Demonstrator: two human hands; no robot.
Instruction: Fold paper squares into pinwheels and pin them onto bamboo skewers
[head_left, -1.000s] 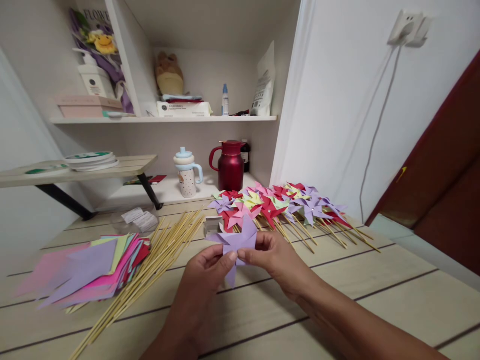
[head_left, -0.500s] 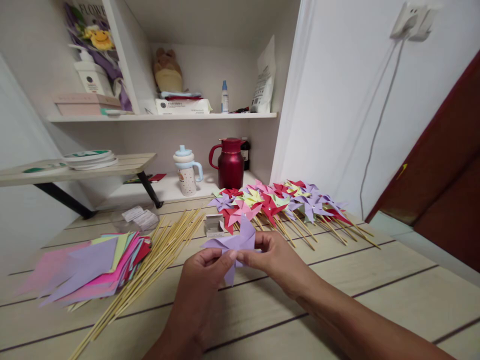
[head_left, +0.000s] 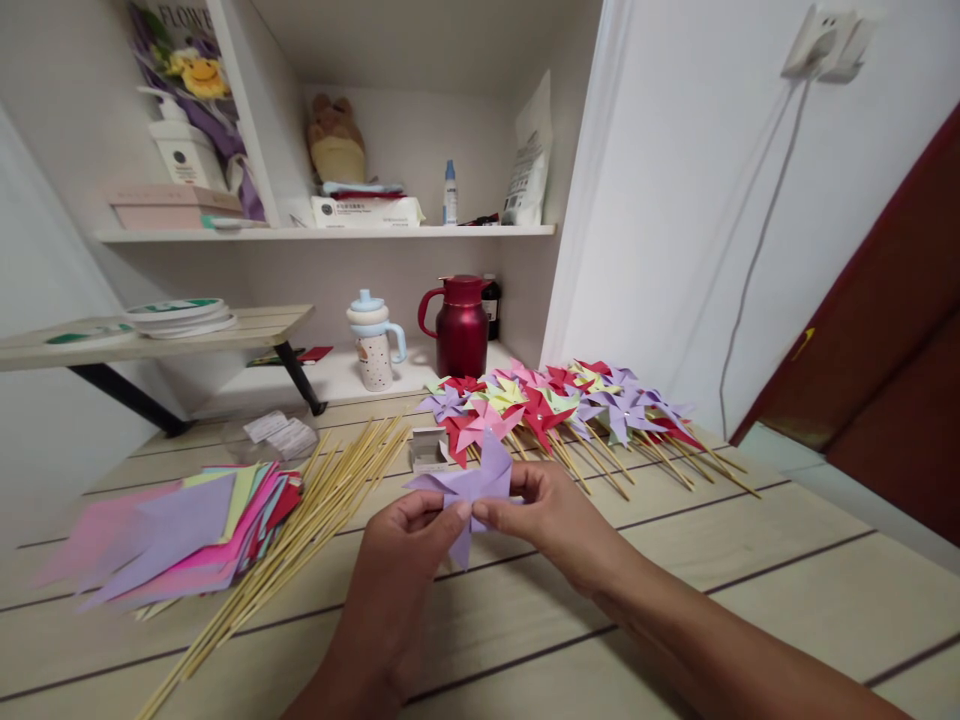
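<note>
A lavender paper pinwheel [head_left: 491, 472] is held up in front of me, over the wooden table [head_left: 750, 590]. My left hand [head_left: 409, 545] pinches it from the left, thumb at its middle. From the right, my right hand [head_left: 551, 515] grips it too, its thumb close to the other thumb at the centre. Fingers behind the paper are partly hidden. No stick shows on this pinwheel. Just behind it sits a small open box [head_left: 429, 450], whose contents I cannot make out.
Bamboo sticks [head_left: 322, 510] lie beside a stack of coloured paper [head_left: 180, 535] on the left. Finished pinwheels on sticks [head_left: 551, 410] are heaped at the back right. A spotted cup [head_left: 375, 345] and red jug [head_left: 461, 330] stand behind, under a shelf [head_left: 337, 235]. A small raised stand [head_left: 262, 325] is at left.
Almost nothing differs. Both hands keep their pinch on the lavender pinwheel, with only a very slight shift of the fingers and paper.
</note>
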